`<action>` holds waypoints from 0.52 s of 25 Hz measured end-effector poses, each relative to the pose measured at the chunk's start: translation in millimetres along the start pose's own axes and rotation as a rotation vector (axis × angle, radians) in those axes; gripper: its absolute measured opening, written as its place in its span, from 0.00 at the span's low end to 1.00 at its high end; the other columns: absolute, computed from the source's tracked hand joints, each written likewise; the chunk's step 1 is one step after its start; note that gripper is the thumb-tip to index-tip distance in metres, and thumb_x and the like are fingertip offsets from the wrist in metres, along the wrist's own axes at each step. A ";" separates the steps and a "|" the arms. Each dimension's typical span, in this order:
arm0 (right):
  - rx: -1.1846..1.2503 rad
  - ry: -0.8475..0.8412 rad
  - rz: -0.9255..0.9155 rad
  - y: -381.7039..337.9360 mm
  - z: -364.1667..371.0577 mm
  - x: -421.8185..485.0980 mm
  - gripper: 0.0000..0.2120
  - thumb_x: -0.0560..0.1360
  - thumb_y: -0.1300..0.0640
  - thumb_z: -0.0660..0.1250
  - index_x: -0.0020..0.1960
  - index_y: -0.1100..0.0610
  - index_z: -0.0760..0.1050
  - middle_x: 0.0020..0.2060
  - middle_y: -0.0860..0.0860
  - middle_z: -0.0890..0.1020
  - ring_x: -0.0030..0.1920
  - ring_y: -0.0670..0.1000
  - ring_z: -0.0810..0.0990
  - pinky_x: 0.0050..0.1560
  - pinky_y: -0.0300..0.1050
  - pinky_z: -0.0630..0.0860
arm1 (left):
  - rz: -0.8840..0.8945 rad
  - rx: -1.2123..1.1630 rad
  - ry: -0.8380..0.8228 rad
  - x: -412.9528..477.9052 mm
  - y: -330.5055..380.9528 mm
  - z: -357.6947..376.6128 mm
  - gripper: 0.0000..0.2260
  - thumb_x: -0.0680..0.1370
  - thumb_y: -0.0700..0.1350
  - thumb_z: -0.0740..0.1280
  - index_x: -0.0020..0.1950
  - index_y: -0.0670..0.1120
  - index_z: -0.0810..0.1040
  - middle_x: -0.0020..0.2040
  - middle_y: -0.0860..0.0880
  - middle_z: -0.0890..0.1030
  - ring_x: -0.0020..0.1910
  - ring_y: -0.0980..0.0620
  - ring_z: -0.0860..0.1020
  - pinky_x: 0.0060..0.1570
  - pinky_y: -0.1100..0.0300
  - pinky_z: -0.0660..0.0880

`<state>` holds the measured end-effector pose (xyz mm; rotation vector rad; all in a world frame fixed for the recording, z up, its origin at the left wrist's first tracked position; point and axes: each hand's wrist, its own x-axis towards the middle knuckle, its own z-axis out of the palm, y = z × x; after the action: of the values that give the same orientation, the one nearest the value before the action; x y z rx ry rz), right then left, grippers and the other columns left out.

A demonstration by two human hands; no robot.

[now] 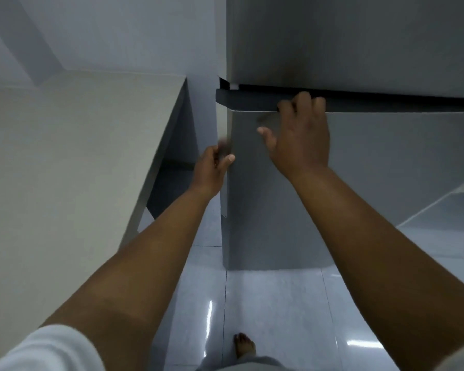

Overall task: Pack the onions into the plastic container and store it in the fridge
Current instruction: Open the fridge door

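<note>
gripping the fridge door (292, 199), the right hand (302, 137) hooks curled fingers (303, 100) over its top lip, the left hand (212, 167) pinches its side edge; i'd swing it evenly, no jerk. container and onions: out of sight.

Dim, cool light; glare streaks on glossy floor (279, 303); left hand (212, 167) motion-blurred; wide-angle bending at edges.

Counter (78, 143) left of fridge (373, 170), seemingly apart; foot (244, 346) before fridge
</note>
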<state>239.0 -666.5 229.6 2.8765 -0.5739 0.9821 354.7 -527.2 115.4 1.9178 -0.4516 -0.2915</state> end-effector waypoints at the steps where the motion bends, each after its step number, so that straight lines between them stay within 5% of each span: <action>1: 0.007 0.010 0.024 -4.0 -6.3 -11.3 0.25 0.73 0.40 0.66 0.54 0.62 0.74 0.53 0.61 0.75 0.52 0.62 0.72 0.49 0.54 0.71 | 0.016 0.017 -0.002 -14.2 -1.8 -1.6 0.15 0.77 0.54 0.66 0.60 0.49 0.72 0.53 0.53 0.77 0.50 0.56 0.77 0.42 0.67 0.69; 8: -0.068 -0.078 0.177 -50.6 -60.1 -79.5 0.40 0.68 0.24 0.55 0.54 0.60 0.72 0.55 0.59 0.75 0.57 0.62 0.71 0.64 0.61 0.68 | 0.114 0.063 -0.044 -122.5 -9.5 -0.3 0.12 0.73 0.53 0.71 0.47 0.47 0.75 0.42 0.50 0.78 0.38 0.55 0.74 0.37 0.64 0.69; 13: -0.024 -0.013 0.411 -67.8 -102.1 -157.8 0.50 0.65 0.21 0.55 0.68 0.61 0.68 0.69 0.60 0.71 0.74 0.61 0.63 0.72 0.61 0.64 | 0.274 -0.008 -0.327 -212.9 -17.3 5.2 0.13 0.75 0.49 0.70 0.56 0.46 0.75 0.51 0.49 0.78 0.48 0.54 0.78 0.48 0.57 0.78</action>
<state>89.0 -534.9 221.4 2.8019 -1.2021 0.9850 164.6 -431.8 95.6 1.7777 -0.9200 -0.4269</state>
